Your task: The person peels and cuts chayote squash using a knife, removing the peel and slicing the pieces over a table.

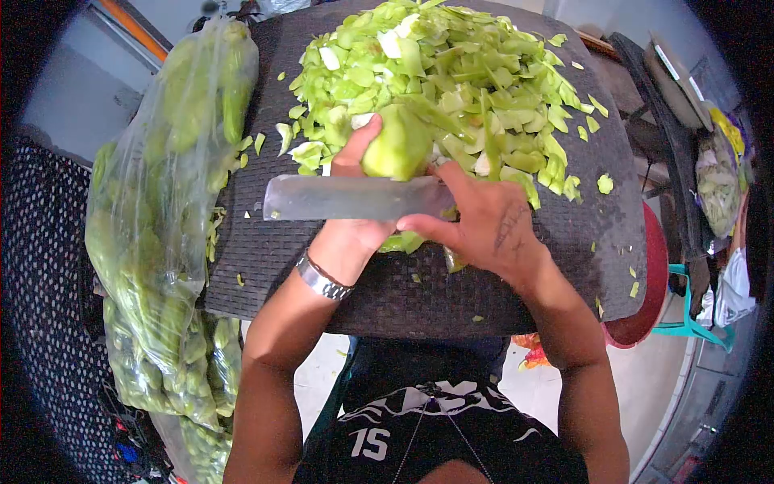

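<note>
My left hand (351,230), with a metal watch on its wrist, is closed around a pale green, peeled-looking chayote (397,145). Its thumb lies along the left side of the chayote, while the blade hides part of the palm. Wrapped around the base of a broad-bladed knife (347,198) is my right hand (484,214). The blade points left, crossing in front of my left hand just below the chayote; I cannot tell whether it touches. Right behind the hands rises a large heap of green peelings and slices (451,81).
The hands are over a dark woven-textured tabletop (274,274) with scattered peel bits. Clear plastic bags of green vegetables (153,218) stand along its left edge. At the right are a red tub (645,298) and a teal stool (681,298).
</note>
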Motion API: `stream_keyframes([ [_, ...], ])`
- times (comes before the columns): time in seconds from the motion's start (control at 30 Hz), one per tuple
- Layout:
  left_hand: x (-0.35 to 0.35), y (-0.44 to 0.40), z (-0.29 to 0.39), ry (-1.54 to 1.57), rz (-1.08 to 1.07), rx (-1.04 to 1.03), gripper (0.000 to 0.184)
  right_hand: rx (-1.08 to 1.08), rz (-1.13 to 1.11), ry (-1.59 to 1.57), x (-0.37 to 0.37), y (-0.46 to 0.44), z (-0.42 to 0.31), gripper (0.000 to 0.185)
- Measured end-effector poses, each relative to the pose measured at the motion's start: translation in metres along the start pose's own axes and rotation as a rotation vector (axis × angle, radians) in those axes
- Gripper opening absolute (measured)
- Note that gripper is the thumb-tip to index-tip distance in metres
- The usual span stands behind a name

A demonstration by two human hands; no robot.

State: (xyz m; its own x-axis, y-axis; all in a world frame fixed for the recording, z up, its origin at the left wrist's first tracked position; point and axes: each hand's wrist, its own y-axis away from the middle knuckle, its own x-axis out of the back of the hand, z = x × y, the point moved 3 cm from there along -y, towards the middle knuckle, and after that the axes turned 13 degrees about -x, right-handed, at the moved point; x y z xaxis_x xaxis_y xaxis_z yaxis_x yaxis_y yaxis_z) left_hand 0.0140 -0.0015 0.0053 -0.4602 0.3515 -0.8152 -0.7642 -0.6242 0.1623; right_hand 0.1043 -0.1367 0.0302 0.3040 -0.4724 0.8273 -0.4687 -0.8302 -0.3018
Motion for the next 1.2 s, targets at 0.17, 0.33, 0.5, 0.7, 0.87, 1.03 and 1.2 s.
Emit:
stream_keyframes([
  [0.17,0.024,-0.014,0.009,0.025,-0.066,-0.021,0.049,-0.139,-0.058,-0.056,0.013,-0.015,0.028,0.056],
  [0.33,0.008,-0.008,-0.001,0.089,-0.071,0.028,0.046,-0.134,-0.084,-0.016,0.014,-0.014,0.018,0.062],
  [0.5,0.007,-0.005,-0.005,-0.024,0.038,0.020,0.043,-0.151,-0.088,0.011,0.017,-0.017,0.033,0.066],
  [0.7,-0.001,0.005,-0.004,-0.036,-0.024,0.065,0.046,-0.230,-0.082,0.039,0.032,-0.025,0.044,0.054],
  [0.87,-0.005,0.003,-0.012,-0.170,0.009,0.135,0.048,-0.224,-0.101,-0.353,0.009,-0.028,0.067,0.065],
  [1.03,-0.005,-0.001,-0.003,-0.166,-0.043,0.104,0.051,-0.837,-0.798,-1.198,0.032,-0.019,0.058,0.075],
  [1.2,-0.007,-0.001,-0.002,-0.190,-0.004,0.064,0.047,-0.741,-0.724,-0.929,0.028,-0.006,0.025,0.078],
])
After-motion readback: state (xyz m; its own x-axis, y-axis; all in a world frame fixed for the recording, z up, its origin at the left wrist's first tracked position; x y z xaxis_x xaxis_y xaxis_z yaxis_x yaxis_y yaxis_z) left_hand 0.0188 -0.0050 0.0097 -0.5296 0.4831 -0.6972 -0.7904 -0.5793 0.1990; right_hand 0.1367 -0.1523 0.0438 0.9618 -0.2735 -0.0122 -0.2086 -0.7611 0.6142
